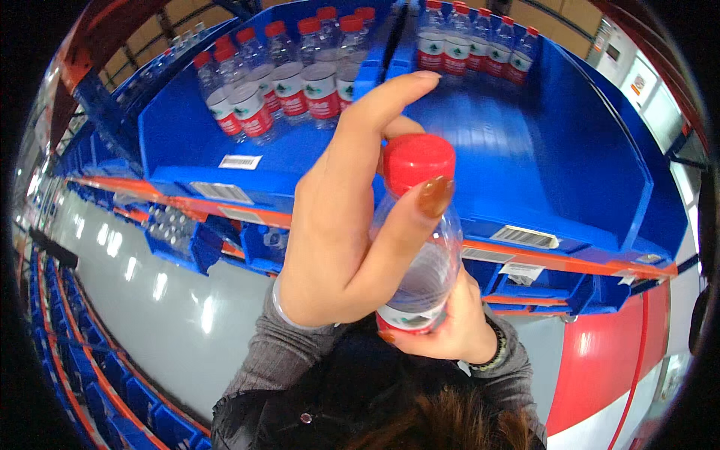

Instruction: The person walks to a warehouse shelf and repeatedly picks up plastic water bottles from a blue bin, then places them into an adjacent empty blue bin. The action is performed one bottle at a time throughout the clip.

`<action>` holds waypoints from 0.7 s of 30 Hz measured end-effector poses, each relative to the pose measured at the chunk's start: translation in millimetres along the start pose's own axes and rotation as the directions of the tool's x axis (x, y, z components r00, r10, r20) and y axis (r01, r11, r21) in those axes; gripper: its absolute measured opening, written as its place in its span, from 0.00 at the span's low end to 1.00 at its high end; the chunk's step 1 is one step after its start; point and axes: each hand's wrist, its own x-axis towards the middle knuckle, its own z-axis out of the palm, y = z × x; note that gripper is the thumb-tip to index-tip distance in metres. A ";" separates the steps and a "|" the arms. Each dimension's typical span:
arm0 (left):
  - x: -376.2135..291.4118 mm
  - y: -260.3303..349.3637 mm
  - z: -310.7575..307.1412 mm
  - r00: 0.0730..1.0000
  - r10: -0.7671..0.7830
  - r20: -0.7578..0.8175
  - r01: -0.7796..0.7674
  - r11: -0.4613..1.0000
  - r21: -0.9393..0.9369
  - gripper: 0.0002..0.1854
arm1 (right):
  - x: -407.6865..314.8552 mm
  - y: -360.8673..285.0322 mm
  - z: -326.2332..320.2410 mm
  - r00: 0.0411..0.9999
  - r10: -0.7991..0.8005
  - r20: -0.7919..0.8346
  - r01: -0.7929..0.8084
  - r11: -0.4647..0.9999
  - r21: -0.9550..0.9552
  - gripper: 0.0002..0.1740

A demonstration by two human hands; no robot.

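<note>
A clear plastic water bottle (427,264) with a red screw cap (419,160) and a red-and-white label stands nearly upright in front of me. My right hand (450,326) grips it low down, around the label. Up at the cap is my left hand (343,230), its thumb crossing in front of the neck and its fingers curled behind. The left index finger sticks out beyond the cap. Whether the left thumb and fingers press on the bottle cannot be made out.
Blue plastic bins sit on an orange rack beam (270,216). Several similar bottles stand in the left bin (185,129), and more line the back of the right bin (540,157). Smaller blue bins (174,253) lie lower down. Another rack (107,377) runs along the grey floor (169,326).
</note>
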 end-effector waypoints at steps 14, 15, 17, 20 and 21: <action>-46.3 -54.2 78.1 0.928 0.088 0.361 -0.264 0.841 0.472 0.32 | 51.8 -28.3 -197.0 0.946 0.222 -0.235 -0.258 0.956 -0.136 0.39; -49.5 -56.9 79.2 0.929 0.118 0.351 -0.291 0.818 0.495 0.33 | 66.3 -20.5 -202.0 0.961 0.186 -0.207 -0.219 0.964 -0.153 0.36; -53.2 -63.6 81.5 0.928 0.173 0.330 -0.338 0.766 0.547 0.34 | 98.6 -3.0 -212.3 0.962 0.225 -0.156 -0.248 0.957 -0.149 0.31; -57.5 -72.5 84.0 0.921 0.195 0.337 -0.366 0.729 0.578 0.36 | 143.0 36.3 -213.3 0.909 0.394 -0.134 -0.410 0.903 -0.128 0.31; -59.5 -74.6 85.3 0.922 0.204 0.330 -0.367 0.734 0.571 0.36 | 158.1 50.2 -212.5 0.866 0.472 -0.163 -0.491 0.866 -0.098 0.34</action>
